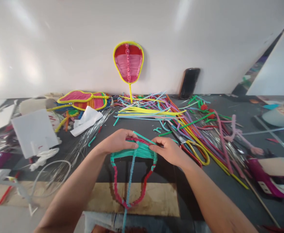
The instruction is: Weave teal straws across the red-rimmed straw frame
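Between both hands hangs a pipe-cleaner frame (144,182), a rounded outline wrapped in red and pink. A blue twisted stem (131,174) runs down its middle. Rows of teal pipe cleaners (124,153) fill its upper part. My left hand (119,141) pinches the top edge on the left, thumb lying along the teal rows. At the upper right, my right hand (165,149) pinches the edge and the end of a loose teal pipe cleaner (142,136), which slants up to the left above the rim.
A finished yellow-rimmed pink piece (128,64) stands against the white wall. Loose pipe cleaners (149,113) lie behind my hands. Scissors (192,150) rest at the right, a phone (189,83) leans on the wall, and a purple glue gun (270,181) lies far right. Cardboard (163,200) sits near the front edge.
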Demonstrator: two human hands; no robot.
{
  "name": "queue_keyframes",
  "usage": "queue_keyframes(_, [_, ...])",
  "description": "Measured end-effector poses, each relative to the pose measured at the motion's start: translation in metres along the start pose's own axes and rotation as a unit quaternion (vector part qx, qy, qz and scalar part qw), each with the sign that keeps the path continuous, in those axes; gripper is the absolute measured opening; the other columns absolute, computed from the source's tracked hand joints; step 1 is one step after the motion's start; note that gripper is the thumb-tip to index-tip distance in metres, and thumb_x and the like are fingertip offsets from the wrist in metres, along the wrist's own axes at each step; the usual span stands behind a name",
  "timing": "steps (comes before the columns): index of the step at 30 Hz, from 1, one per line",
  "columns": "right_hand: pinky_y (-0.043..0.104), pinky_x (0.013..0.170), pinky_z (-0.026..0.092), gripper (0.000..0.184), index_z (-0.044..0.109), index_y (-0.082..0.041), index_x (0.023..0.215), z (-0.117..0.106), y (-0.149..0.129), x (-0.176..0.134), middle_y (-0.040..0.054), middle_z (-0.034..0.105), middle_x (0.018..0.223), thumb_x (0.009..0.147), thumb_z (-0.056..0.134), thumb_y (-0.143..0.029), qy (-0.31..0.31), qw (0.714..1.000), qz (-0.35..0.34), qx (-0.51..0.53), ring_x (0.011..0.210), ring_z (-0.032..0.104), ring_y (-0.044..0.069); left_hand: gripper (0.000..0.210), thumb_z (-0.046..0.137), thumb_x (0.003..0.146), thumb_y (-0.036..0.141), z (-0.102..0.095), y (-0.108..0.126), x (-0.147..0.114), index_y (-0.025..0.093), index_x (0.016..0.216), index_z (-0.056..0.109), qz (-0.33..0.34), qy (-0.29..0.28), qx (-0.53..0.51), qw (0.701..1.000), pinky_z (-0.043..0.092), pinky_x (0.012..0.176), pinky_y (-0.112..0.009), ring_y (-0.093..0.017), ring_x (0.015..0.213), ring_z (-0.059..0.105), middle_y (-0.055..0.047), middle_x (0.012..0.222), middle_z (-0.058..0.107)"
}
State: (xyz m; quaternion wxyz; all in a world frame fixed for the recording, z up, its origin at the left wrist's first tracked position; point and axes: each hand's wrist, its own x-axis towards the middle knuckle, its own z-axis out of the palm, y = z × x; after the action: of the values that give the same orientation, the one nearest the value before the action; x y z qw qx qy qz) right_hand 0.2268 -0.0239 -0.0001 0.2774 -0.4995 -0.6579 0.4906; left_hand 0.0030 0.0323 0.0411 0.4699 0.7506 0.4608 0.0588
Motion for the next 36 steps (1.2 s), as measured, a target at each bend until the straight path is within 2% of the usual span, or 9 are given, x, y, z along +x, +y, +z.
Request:
queue_keyframes(6, [0.023,0.055,0.029,0.016,0.055,-0.019,0.071,0.008,0.003,0.002,-0.0049,0.045,0.062,0.083,0.052,-0.030,-0.016,0.998,-0.016,-0.056,0.060,0.040,0.011,0.028,0.065,0.070,0.036,0.004,-0.003,0.001,0.015,0.088,0.068,0.021,0.016,0.028,0.999,0.042,0.064,-0.023,-0.016,0.073,0.059,0.000,0.074,0.065])
queue_keyframes(10, [0.023,0.055,0.029,0.020,0.052,-0.019,0.070,-0.001,0.004,0.003,-0.0052,0.040,0.062,0.084,0.050,-0.032,0.017,0.998,-0.023,-0.055,0.059,0.038,0.011,0.042,0.070,0.068,0.038,0.000,-0.004,-0.002,0.015,0.103,0.061,0.047,0.078,-0.081,0.993,0.046,0.071,-0.026,-0.020,0.085,0.061,-0.005,0.091,0.067])
queue_keyframes(13, [0.023,0.055,0.030,0.019,0.054,-0.018,0.078,-0.012,0.003,0.002,-0.0054,0.040,0.062,0.085,0.049,-0.035,0.051,0.999,-0.009,-0.005,0.056,0.037,0.011,0.057,0.069,0.071,0.044,-0.007,-0.009,-0.007,0.017,0.118,0.052,0.083,0.179,-0.279,0.940,0.048,0.081,-0.032,-0.025,0.103,0.058,-0.012,0.110,0.063])
queue_keyframes(16, [0.022,0.052,0.029,0.019,0.055,-0.019,0.086,-0.016,0.001,-0.001,-0.0066,0.038,0.060,0.086,0.049,-0.038,0.052,0.997,0.005,0.051,0.052,0.034,0.009,0.048,0.063,0.076,0.047,-0.005,-0.022,-0.011,0.017,0.114,0.055,0.073,0.199,-0.470,0.857,0.050,0.083,-0.038,-0.026,0.104,0.060,-0.012,0.107,0.065])
queue_keyframes(18, [0.022,0.051,0.029,0.020,0.055,-0.019,0.088,-0.014,0.000,-0.002,-0.0068,0.038,0.059,0.085,0.050,-0.039,0.037,0.997,0.009,0.072,0.051,0.034,0.009,0.040,0.073,0.069,0.036,0.005,-0.032,-0.013,0.017,0.102,0.062,0.023,0.177,-0.499,0.848,0.053,0.076,-0.034,-0.024,0.091,0.064,-0.009,0.098,0.068])
queue_keyframes(22, [0.022,0.053,0.032,0.022,0.054,-0.019,0.088,-0.005,0.001,-0.002,-0.0057,0.042,0.062,0.084,0.052,-0.040,0.003,0.995,0.016,0.097,0.055,0.039,0.009,0.034,0.078,0.063,0.030,0.029,-0.045,-0.024,0.013,0.091,0.068,-0.039,-0.020,-0.472,0.880,0.055,0.071,-0.033,-0.024,0.082,0.067,-0.012,0.089,0.071])
queue_keyframes(26, [0.021,0.051,0.033,0.022,0.054,-0.019,0.089,0.005,0.005,0.001,-0.0053,0.043,0.064,0.083,0.052,-0.041,-0.001,0.994,0.028,0.105,0.056,0.041,0.010,0.034,0.079,0.063,0.028,0.037,-0.046,-0.037,0.013,0.092,0.068,-0.051,-0.120,-0.450,0.884,0.055,0.067,-0.029,-0.020,0.076,0.068,-0.011,0.090,0.071])
queue_keyframes(29, [0.021,0.051,0.034,0.022,0.053,-0.020,0.088,0.010,0.005,0.001,-0.0047,0.044,0.065,0.084,0.052,-0.041,-0.004,0.993,0.026,0.116,0.058,0.043,0.010,0.030,0.079,0.063,0.032,0.039,-0.046,-0.039,0.011,0.080,0.069,-0.039,-0.132,-0.449,0.883,0.054,0.058,-0.024,-0.015,0.062,0.066,-0.009,0.076,0.071])
queue_keyframes(36, [0.021,0.050,0.032,0.024,0.054,-0.019,0.087,0.009,0.001,-0.001,-0.0041,0.045,0.065,0.082,0.055,-0.042,0.006,0.990,0.033,0.137,0.057,0.044,0.010,0.028,0.080,0.061,0.033,0.050,-0.050,-0.031,0.010,0.067,0.065,-0.030,-0.061,-0.458,0.886,0.046,0.044,-0.018,-0.011,0.047,0.060,-0.006,0.060,0.068])
